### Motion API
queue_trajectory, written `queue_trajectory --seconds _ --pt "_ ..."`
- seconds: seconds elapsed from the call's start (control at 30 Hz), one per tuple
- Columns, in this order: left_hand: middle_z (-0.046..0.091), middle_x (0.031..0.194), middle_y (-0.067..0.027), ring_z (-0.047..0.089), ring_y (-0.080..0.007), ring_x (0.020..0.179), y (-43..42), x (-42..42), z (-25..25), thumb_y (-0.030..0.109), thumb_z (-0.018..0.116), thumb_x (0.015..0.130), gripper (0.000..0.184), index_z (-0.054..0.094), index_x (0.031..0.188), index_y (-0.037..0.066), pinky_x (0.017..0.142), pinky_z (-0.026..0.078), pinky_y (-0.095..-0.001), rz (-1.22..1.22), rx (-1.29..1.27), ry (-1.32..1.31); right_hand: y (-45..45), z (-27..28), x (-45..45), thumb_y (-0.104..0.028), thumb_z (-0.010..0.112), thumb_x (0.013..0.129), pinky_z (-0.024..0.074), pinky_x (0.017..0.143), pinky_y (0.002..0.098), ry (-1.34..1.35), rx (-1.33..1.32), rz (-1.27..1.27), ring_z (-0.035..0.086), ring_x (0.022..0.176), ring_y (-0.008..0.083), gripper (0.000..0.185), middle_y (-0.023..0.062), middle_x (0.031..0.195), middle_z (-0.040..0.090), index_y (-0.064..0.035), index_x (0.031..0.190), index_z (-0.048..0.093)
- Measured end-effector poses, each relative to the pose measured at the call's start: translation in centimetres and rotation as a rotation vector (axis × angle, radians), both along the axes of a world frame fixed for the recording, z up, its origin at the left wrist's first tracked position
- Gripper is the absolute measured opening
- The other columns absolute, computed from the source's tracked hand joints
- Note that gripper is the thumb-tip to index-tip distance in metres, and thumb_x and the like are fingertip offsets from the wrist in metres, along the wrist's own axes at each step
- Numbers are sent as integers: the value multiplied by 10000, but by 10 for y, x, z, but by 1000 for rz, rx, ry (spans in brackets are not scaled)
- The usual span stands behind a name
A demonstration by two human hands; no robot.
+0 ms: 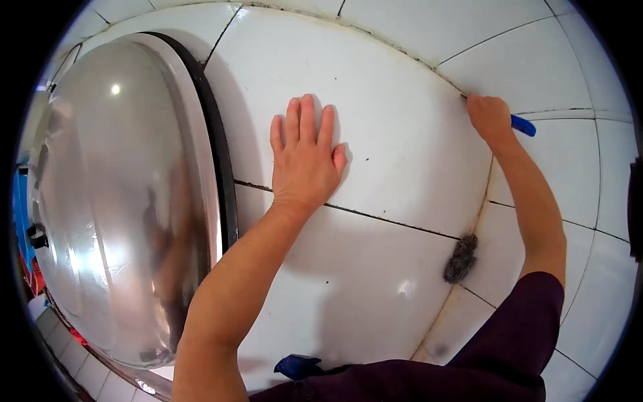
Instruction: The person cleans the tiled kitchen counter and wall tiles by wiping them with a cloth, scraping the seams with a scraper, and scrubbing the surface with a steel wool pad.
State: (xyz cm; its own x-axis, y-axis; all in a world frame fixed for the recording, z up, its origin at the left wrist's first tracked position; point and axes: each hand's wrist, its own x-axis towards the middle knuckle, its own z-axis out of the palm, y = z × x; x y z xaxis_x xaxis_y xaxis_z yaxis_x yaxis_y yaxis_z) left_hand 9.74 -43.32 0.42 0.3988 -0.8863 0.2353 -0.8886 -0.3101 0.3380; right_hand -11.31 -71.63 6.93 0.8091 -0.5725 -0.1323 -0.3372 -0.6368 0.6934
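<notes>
My left hand [305, 157] lies flat on the white tiled counter [402, 134], fingers stretched out and holding nothing. In the upper right, my right hand [490, 120] is closed around a tool with a blue handle [524, 125]; only the handle's end sticks out. The tool's front end is hidden by my fingers, so its kind does not show. This fist is at the seam where the counter meets the tiled wall. Lower down along that same seam sits a grey steel wool pad [461, 258], apart from both hands.
A large shiny metal lid [120, 201] with a black rim fills the left side, close to my left forearm. Wall tiles [562, 174] rise along the right and back. A dark blue cloth-like thing [298, 366] lies at the front edge by my clothing.
</notes>
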Motion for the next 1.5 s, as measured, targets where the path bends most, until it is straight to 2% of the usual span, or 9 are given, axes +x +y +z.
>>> queue_trajectory --seconds 0.27,0.4,0.53,0.6,0.73,0.87,1.03,1.27,1.5 --pt "271 1409 -169 222 -323 1316 1 -1 2 265 537 839 533 399 1315 66 1071 164 -494 -1 -9 19 24 7 22 -104 583 761 511 510 329 67 48 21 662 623 224 66 82 655 653 -102 706 620" --pt "275 1404 -171 223 -324 1315 1 -5 5 264 542 836 535 401 1313 66 1069 166 -496 7 1 35 21 13 18 -102 588 763 518 527 326 23 14 -76 667 648 229 67 90 675 659 -92 712 631" --pt "273 1406 -170 220 -328 1318 1 -2 2 269 540 839 532 404 1313 71 1071 163 -497 2 4 30 43 16 27 -103 580 788 527 557 326 161 93 -95 673 679 232 53 98 704 665 -87 771 627" --pt "271 1408 -169 217 -327 1321 2 -1 1 269 538 839 532 403 1316 76 1072 162 -496 9 -4 4 26 11 32 -95 566 800 529 564 330 148 69 -220 674 693 235 60 100 703 663 -75 794 622" --pt "264 1414 -166 213 -327 1324 2 -2 5 263 543 839 539 396 1324 81 1072 168 -497 0 13 42 26 5 18 -98 583 769 526 551 329 22 59 -97 671 669 226 43 104 698 661 -79 758 621" --pt "257 1423 -161 209 -323 1326 1 -1 2 263 543 842 545 389 1332 82 1072 166 -499 2 14 8 51 22 5 -105 580 766 526 552 328 150 89 -143 671 669 229 49 94 697 664 -89 759 626" --pt "253 1427 -158 209 -321 1326 0 0 3 260 545 839 550 386 1335 84 1075 162 -496 2 42 10 3 -4 -22 -91 546 807 537 575 358 30 13 -262 674 710 247 92 109 773 674 -68 764 624" --pt "247 1433 -157 197 -318 1333 0 -1 1 261 542 838 555 382 1338 83 1078 158 -486 4 37 -3 28 16 -31 -82 550 793 529 554 352 167 87 -160 665 662 250 88 112 719 662 -66 732 611" --pt "250 1429 -167 203 -316 1334 1 -2 2 269 536 842 548 389 1337 87 1079 157 -482 4 42 -13 10 2 -34 -87 581 767 524 542 325 32 -18 -129 662 612 228 48 95 643 647 -82 726 607"
